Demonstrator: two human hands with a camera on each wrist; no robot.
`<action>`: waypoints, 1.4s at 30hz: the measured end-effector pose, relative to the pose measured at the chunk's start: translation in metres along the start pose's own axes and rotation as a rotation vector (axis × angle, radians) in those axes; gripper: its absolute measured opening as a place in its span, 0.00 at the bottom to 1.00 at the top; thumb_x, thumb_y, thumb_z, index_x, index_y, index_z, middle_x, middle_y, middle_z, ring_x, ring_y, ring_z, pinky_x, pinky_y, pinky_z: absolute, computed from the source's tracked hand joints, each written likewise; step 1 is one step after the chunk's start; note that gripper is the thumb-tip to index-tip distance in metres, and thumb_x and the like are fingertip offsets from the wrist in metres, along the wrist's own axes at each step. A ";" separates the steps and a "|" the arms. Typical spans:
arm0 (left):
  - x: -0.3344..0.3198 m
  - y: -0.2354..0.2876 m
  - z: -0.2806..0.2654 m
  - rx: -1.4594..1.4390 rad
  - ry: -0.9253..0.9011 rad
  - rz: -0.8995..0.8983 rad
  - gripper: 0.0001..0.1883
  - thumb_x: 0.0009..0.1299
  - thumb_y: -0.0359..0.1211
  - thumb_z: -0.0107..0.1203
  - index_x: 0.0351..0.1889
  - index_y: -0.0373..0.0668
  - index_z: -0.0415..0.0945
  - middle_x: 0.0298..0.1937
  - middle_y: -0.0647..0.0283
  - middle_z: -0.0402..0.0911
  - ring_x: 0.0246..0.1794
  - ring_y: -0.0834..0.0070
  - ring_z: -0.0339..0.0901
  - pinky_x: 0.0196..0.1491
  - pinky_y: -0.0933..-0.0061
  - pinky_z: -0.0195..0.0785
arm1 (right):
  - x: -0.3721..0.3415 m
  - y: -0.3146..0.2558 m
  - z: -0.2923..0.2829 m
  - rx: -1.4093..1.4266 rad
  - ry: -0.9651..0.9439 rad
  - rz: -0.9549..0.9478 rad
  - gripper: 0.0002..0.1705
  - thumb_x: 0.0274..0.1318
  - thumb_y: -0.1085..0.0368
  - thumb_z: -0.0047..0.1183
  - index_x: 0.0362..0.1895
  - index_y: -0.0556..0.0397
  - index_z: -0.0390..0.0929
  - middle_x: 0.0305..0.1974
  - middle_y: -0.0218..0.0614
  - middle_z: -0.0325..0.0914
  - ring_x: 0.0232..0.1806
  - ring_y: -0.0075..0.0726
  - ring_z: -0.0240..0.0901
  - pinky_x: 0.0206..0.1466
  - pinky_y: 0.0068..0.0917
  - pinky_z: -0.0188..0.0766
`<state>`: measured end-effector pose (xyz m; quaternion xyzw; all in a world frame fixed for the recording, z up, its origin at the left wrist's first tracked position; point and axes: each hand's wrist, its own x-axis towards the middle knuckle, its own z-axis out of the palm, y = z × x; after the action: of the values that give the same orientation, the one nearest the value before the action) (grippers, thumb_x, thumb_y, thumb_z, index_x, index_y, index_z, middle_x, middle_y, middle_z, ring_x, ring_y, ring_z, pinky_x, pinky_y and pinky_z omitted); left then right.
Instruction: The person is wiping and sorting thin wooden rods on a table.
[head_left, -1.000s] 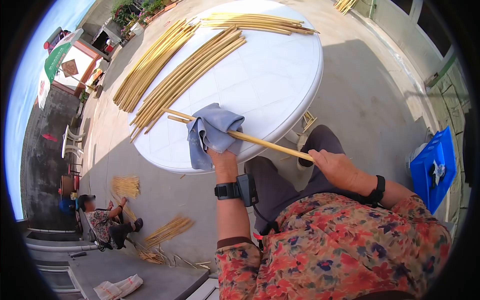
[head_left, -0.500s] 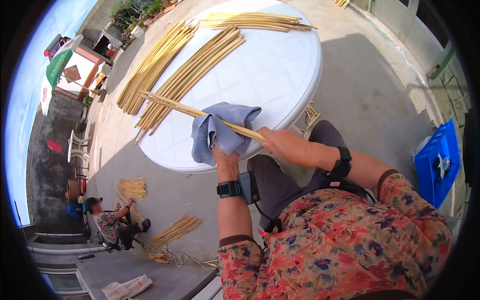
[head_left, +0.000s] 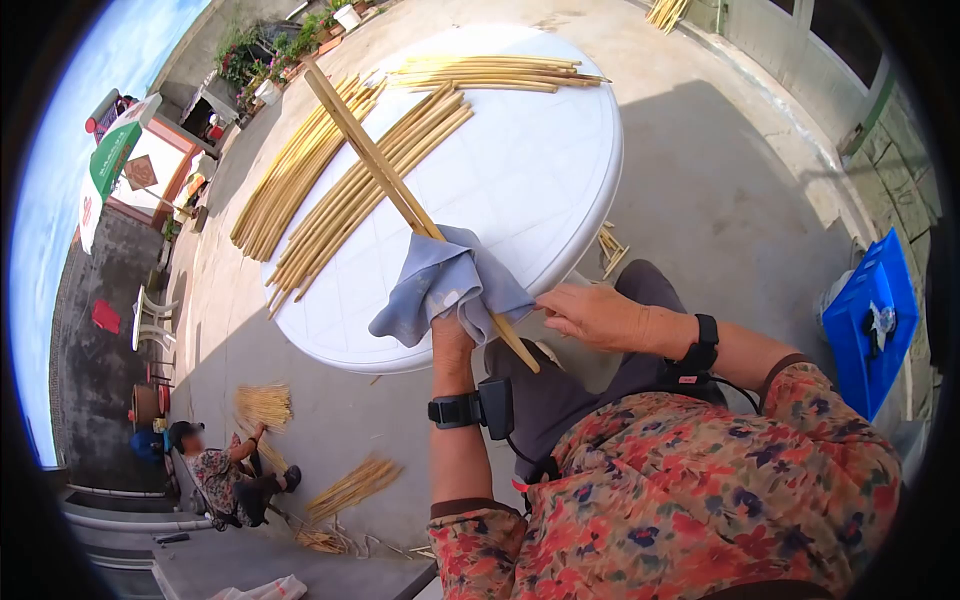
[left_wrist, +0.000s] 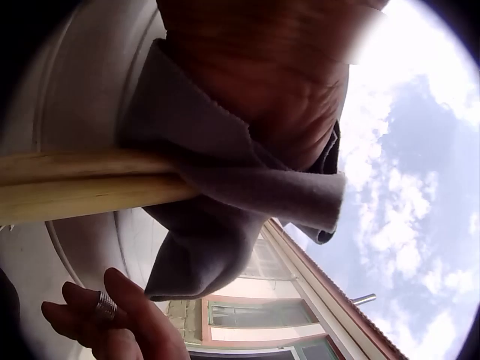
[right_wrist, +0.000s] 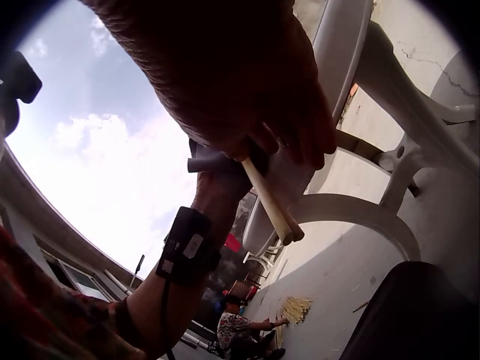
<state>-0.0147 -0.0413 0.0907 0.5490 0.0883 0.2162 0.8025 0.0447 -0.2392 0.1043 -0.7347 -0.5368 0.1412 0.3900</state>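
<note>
Two long, pale yellow sticks (head_left: 365, 150) slant across the table, their near ends (head_left: 520, 352) sticking out past its edge. A grey-blue cloth (head_left: 440, 275) is wrapped around them, and my left hand (head_left: 452, 335) grips the sticks through it; its fingers are mostly hidden by the fabric. To the right, my right hand (head_left: 595, 315) pinches a corner of the cloth between thumb and fingers. That hand wears a ring (left_wrist: 105, 306), seen in the left wrist view. Rows of similar sticks (head_left: 370, 200) lie on the white round table (head_left: 540, 170).
Another person (head_left: 220, 470) sits on the lower left near bundles of sticks (head_left: 355, 487) on the ground. A blue crate (head_left: 872, 325) stands at the right. Beyond the table are potted plants (head_left: 270, 60) and a white chair (head_left: 153, 318).
My right hand slid along the stick toward the cloth, then let go of the stick and took the cloth's corner. The sticks' far ends have swung up and away.
</note>
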 end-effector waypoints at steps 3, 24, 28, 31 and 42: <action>-0.006 0.016 0.001 0.492 -0.102 0.081 0.18 0.62 0.34 0.49 0.51 0.42 0.64 0.48 0.59 0.70 0.51 0.64 0.66 0.55 0.66 0.58 | -0.011 0.004 -0.032 -0.264 0.188 -0.173 0.14 0.51 0.65 0.45 0.43 0.54 0.67 0.30 0.40 0.70 0.34 0.44 0.69 0.39 0.34 0.66; -0.050 0.067 0.008 1.156 -0.770 0.028 0.17 0.55 0.32 0.53 0.43 0.39 0.71 0.45 0.53 0.73 0.48 0.57 0.68 0.52 0.66 0.59 | 0.013 -0.015 -0.162 -1.101 0.039 -0.723 0.05 0.45 0.65 0.46 0.27 0.49 0.64 0.18 0.28 0.59 0.20 0.28 0.64 0.22 0.23 0.62; -0.066 0.074 -0.026 1.088 -0.758 0.045 0.20 0.53 0.34 0.57 0.44 0.38 0.71 0.43 0.55 0.74 0.47 0.59 0.69 0.51 0.64 0.59 | 0.001 0.000 -0.202 -1.160 0.073 -0.672 0.07 0.45 0.66 0.47 0.31 0.49 0.65 0.19 0.29 0.62 0.21 0.31 0.66 0.23 0.24 0.63; -0.080 0.071 -0.041 1.027 -0.763 0.004 0.19 0.54 0.34 0.57 0.43 0.38 0.71 0.41 0.56 0.74 0.44 0.61 0.70 0.48 0.65 0.61 | -0.011 0.013 -0.214 -1.166 0.062 -0.640 0.09 0.44 0.67 0.48 0.33 0.49 0.66 0.19 0.30 0.64 0.21 0.32 0.66 0.23 0.24 0.64; -0.098 0.065 -0.104 -0.139 0.307 -0.236 0.26 0.59 0.39 0.55 0.54 0.42 0.62 0.51 0.60 0.68 0.51 0.68 0.66 0.55 0.64 0.61 | -0.061 0.063 -0.218 -0.400 0.337 0.284 0.14 0.57 0.58 0.42 0.43 0.53 0.68 0.22 0.29 0.66 0.24 0.26 0.64 0.30 0.19 0.64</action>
<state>-0.1579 0.0228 0.1013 0.4386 0.2582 0.2074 0.8354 0.2003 -0.3937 0.1891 -0.8777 -0.3735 -0.0383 0.2976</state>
